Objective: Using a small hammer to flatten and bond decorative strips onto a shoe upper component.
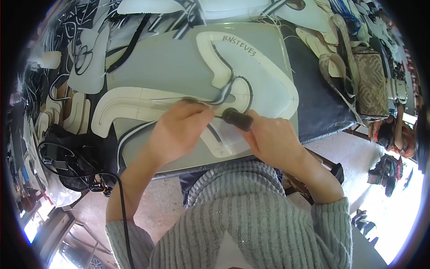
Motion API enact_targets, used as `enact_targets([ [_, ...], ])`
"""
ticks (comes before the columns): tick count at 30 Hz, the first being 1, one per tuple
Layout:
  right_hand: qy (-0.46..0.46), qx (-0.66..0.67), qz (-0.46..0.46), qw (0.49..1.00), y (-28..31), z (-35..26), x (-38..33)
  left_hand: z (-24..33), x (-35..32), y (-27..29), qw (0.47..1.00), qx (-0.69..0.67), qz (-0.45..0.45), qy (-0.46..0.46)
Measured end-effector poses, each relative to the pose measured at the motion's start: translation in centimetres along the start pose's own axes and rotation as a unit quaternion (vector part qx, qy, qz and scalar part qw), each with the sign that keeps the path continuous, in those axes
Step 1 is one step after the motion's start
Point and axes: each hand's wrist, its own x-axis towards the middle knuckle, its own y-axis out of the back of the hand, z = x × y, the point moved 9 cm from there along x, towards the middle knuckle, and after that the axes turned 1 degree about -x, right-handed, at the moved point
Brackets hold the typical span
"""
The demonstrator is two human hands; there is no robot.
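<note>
A cream curved template (130, 96) with a slot cut along it lies across the grey board (152, 67). A black-and-white striped strip (226, 89) bends around the template's inner curve, and another length of it (134, 130) trails toward the board's left edge. My left hand (183, 127) is closed in a pinch over the template, apparently on the strip; its fingertips are blurred. My right hand (273, 136) grips an awl-like tool by its short dark handle (237, 119). The tool's thin metal shaft points left toward my left fingers, which hide its tip.
White sheets and striped strips (181, 27) lie along the far edge. More cream templates (67, 112) stack at the left, beside a black bag (74, 152). A patterned bag (371, 85) with straps stands at the right. A black cable (122, 201) crosses my left arm.
</note>
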Motion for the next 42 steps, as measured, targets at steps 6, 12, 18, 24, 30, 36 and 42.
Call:
enact_targets([
  [6,0.012,0.045,0.032,0.998,1.0,0.6,-0.2,1.8,0.1,-0.6,0.991,0.070,-0.059,-0.096],
  [12,-0.024,0.072,0.048,0.996,1.0,1.8,-0.5,0.6,1.6,-1.1,0.998,-0.012,-0.024,0.049],
  [18,-0.018,0.070,0.074,0.995,0.5,1.9,-0.7,0.7,1.2,-2.1,0.997,0.063,0.016,0.045],
  [24,-0.024,0.079,0.072,0.994,0.1,2.2,-0.6,1.3,2.2,-1.5,0.999,0.031,0.019,0.017],
  [30,-0.024,0.082,0.071,0.994,0.0,2.3,-0.6,1.7,1.8,-2.6,0.992,0.125,0.029,-0.010],
  [36,-0.015,0.101,0.085,0.991,0.0,2.5,-0.7,0.9,1.3,-2.3,0.999,0.036,-0.004,0.029],
  [42,-0.014,0.096,0.081,0.992,0.3,2.6,-0.6,2.1,-0.1,-2.2,0.993,0.056,-0.057,-0.091],
])
